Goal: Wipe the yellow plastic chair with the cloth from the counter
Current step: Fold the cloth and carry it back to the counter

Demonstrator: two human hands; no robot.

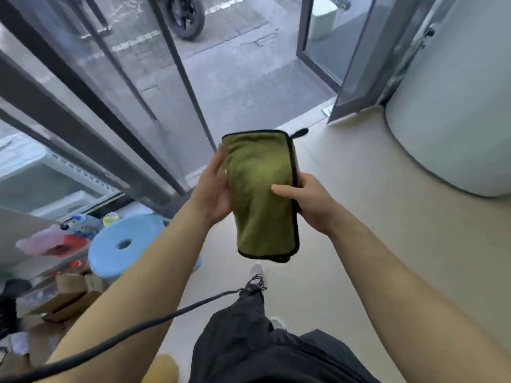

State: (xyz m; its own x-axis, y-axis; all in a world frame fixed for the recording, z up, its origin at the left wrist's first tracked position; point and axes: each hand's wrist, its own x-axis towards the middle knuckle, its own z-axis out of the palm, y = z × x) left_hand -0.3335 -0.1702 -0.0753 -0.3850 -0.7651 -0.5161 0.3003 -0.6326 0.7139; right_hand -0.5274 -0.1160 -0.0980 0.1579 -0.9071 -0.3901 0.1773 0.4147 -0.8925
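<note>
A folded olive-green cloth with black edging hangs between both hands at chest height, above the floor. My left hand lies flat against the cloth's left side, fingers straight and pointing up. My right hand grips the right edge, thumb across the front and fingers curled behind. A blurred yellow shape shows at the bottom edge beside my leg; I cannot tell whether it is the yellow chair.
A light blue plastic stool stands at the lower left among boxes, bottles and clutter. Glass doors stand ahead, one open to the pavement. A white rounded counter fills the right. A black cable crosses below my left arm.
</note>
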